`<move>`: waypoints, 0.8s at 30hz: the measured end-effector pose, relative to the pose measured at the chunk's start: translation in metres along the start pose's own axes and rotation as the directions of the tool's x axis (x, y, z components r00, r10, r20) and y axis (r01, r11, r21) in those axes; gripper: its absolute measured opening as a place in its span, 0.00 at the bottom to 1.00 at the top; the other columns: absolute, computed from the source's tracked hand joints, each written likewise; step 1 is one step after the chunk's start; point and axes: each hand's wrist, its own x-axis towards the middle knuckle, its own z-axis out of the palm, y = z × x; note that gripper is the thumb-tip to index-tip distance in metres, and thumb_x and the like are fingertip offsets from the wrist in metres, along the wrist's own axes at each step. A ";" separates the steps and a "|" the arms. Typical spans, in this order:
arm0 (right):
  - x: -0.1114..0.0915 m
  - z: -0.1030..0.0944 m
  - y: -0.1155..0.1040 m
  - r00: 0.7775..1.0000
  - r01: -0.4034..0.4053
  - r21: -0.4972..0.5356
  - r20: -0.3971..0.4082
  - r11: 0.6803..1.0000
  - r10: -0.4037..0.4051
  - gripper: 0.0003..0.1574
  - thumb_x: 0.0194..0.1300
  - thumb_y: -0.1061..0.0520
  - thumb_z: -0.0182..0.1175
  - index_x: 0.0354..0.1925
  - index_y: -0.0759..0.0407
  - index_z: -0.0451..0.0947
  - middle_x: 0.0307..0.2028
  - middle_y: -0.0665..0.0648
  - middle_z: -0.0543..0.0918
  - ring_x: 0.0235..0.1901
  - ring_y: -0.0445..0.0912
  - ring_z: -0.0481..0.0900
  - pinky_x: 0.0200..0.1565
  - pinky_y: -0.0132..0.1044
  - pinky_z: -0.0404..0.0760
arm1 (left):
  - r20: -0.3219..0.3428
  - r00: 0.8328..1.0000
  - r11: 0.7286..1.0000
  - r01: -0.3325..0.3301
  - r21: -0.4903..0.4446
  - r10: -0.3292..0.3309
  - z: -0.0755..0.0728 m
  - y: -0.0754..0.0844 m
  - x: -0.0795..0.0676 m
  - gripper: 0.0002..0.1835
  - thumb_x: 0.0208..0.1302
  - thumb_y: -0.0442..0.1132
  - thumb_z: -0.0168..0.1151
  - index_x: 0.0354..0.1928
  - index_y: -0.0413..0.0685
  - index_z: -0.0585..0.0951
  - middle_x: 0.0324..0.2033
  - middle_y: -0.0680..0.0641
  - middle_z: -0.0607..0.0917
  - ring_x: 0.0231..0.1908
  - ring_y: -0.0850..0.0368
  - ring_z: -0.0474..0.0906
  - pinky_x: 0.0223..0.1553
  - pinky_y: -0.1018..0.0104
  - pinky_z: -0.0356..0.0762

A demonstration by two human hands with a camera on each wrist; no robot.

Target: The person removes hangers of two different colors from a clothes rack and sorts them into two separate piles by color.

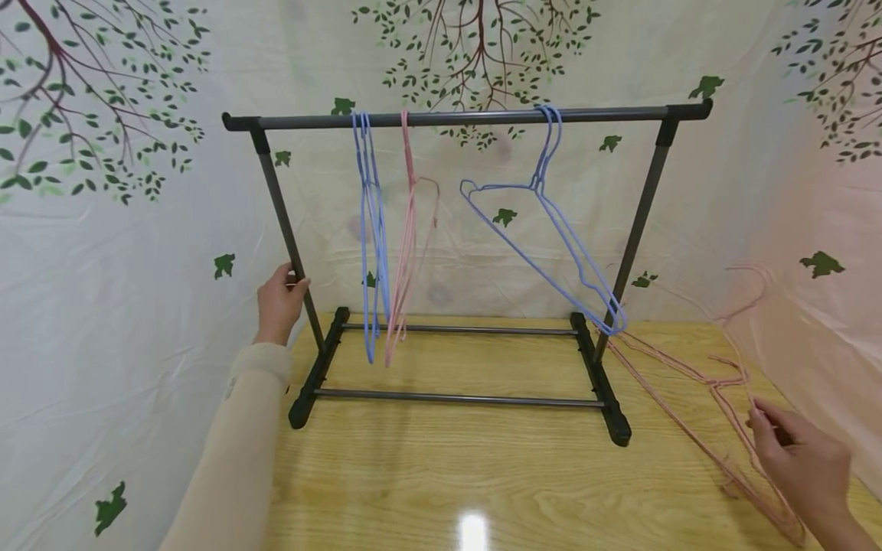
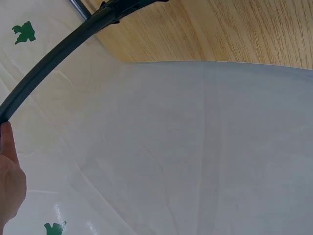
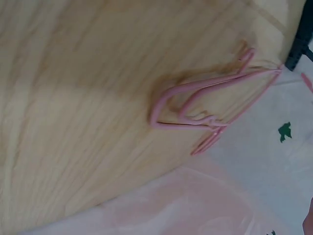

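Observation:
A black clothes rack (image 1: 468,119) stands on the wooden table. My left hand (image 1: 279,304) grips its left post, thumb in front; in the left wrist view, a finger (image 2: 7,139) touches the dark post (image 2: 49,61). Over at the right, my right hand (image 1: 802,459) pinches a thin pink clothes hanger (image 1: 763,287), blurred and raised off the table. Below it lie several pink hangers (image 1: 717,384), also in the right wrist view as a pink pile (image 3: 195,88). Only a sliver of the right hand (image 3: 308,225) shows there.
From the rail hang blue hangers (image 1: 379,222) at left, pink hangers (image 1: 409,161) beside them, and blue hangers (image 1: 535,182) turned sideways near the right post. Pale sheeting (image 1: 103,306) with leaf prints encloses the table (image 1: 441,474). Black feet (image 1: 620,428) support the rack.

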 end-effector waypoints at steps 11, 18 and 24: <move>-0.015 0.003 0.008 0.984 -0.021 0.013 0.178 1.000 0.019 0.10 0.50 0.77 0.65 0.35 0.78 0.82 0.31 0.17 0.69 0.20 0.17 0.70 0.19 0.15 0.69 | 0.019 1.000 1.000 -0.002 -0.013 0.002 -0.002 -0.001 -0.001 0.23 0.76 0.42 0.54 0.66 0.38 0.71 0.54 0.31 0.80 0.54 0.35 0.77 0.53 0.43 0.76; -0.020 -0.001 0.020 0.956 -0.108 -0.091 0.263 0.990 0.128 0.10 0.61 0.71 0.62 0.39 0.80 0.81 0.18 0.49 0.83 0.16 0.18 0.67 0.17 0.17 0.67 | 0.028 1.000 1.000 -0.011 -0.026 0.012 -0.002 -0.004 -0.001 0.23 0.76 0.43 0.54 0.66 0.38 0.71 0.54 0.31 0.79 0.53 0.35 0.77 0.53 0.42 0.75; -0.017 -0.009 0.038 0.892 -0.145 -0.266 0.383 0.953 0.242 0.18 0.70 0.63 0.54 0.44 0.82 0.78 0.20 0.63 0.84 0.14 0.34 0.74 0.15 0.30 0.69 | 0.032 0.999 1.000 -0.010 -0.019 0.011 -0.002 -0.005 -0.001 0.23 0.76 0.42 0.53 0.67 0.38 0.70 0.54 0.31 0.79 0.54 0.35 0.77 0.53 0.42 0.75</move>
